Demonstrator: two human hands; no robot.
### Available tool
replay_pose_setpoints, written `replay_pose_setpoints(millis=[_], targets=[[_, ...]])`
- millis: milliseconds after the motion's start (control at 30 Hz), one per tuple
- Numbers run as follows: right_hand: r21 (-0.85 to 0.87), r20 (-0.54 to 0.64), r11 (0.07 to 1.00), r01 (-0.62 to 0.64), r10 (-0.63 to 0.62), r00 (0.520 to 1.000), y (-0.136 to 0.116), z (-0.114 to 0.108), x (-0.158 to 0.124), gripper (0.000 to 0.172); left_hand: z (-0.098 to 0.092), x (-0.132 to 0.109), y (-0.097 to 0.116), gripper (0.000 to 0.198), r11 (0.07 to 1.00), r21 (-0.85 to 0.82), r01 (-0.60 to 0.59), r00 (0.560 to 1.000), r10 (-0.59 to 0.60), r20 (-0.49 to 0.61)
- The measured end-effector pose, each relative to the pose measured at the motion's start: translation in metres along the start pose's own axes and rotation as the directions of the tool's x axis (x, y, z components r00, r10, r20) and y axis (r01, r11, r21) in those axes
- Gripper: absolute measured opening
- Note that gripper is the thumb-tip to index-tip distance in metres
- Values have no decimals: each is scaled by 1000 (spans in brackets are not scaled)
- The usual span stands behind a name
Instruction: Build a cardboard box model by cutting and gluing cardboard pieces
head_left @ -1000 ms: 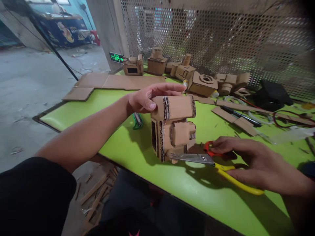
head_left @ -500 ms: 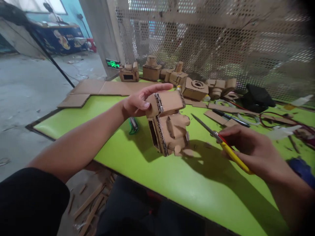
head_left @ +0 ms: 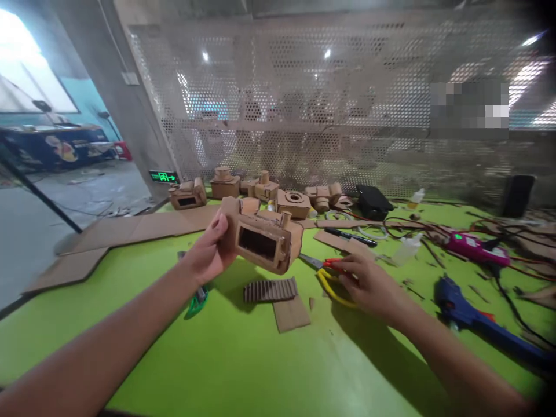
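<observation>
My left hand grips a cardboard model camera by its side, raised over the green table. A rectangular opening on the model faces me, and a small round knob stands on its top. In my right hand is a pair of scissors with red and yellow handles, held low near the table, blades pointing left toward the model. Below the model lie a corrugated cardboard strip and a flat cardboard piece. A green-handled cutter rests under my left wrist.
More cardboard models line the back by a perforated metal screen. On the right are a blue glue gun, a pink power strip with cables, a bottle and a black marker. Long cardboard sheets lie left.
The model has been turned so its rectangular opening faces me. My right hand has lowered the scissors toward the table. The head view has shifted, showing more of the right side.
</observation>
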State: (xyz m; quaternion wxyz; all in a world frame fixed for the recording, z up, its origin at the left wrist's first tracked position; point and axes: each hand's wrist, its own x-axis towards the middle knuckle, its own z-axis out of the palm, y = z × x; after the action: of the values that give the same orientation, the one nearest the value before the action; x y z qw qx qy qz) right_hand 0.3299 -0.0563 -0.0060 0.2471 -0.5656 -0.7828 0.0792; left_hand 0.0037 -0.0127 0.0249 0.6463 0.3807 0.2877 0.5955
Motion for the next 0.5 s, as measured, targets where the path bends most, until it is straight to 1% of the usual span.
replay_pose_setpoints(millis=[33,67,100,133,167,200,233,267,300,367,400,433,467,500], targets=[[25,-73,1000,15,-13,997,-6,-2,-1,30,3,-4,-2,56,999,35,-27,999,26,30],[87,-155,996,31,-17,988,-13,-4,-3,32,7,-7,-5,61,994,89,-66,996,60,71],[190,-225,980,56,-12,974,-21,-5,-5,39,10,-11,-9,64,980,161,-114,988,96,118],[330,-262,940,89,0,965,-29,-6,-7,52,12,-14,-12,65,954,248,-167,977,126,173],[478,-260,871,118,12,966,-38,-6,-10,66,14,-17,-16,64,915,340,-219,962,144,232],[597,-230,791,131,13,973,-46,-6,-12,77,15,-20,-20,63,866,421,-268,945,151,291],[671,-199,731,124,16,980,-52,-4,-15,84,15,-23,-24,63,817,484,-314,926,151,346],[703,-183,702,114,23,983,-58,-2,-17,88,15,-25,-27,64,773,526,-355,907,148,395],[705,-181,701,108,31,983,-61,0,-18,89,14,-27,-29,66,735,553,-393,888,148,436],[661,-225,740,128,33,974,-62,5,-20,88,11,-27,-30,70,640,601,-479,852,174,493],[624,-260,766,157,14,965,-61,6,-21,85,10,-26,-29,71,563,631,-534,831,213,513],[577,-296,793,193,-17,955,-59,7,-21,82,9,-25,-27,71,460,659,-596,800,270,535],[522,-332,821,230,-53,942,-57,7,-21,79,9,-25,-25,71,327,672,-665,745,348,569],[461,-367,847,264,-89,926,-56,7,-21,76,10,-25,-22,72,170,668,-725,665,425,614]])
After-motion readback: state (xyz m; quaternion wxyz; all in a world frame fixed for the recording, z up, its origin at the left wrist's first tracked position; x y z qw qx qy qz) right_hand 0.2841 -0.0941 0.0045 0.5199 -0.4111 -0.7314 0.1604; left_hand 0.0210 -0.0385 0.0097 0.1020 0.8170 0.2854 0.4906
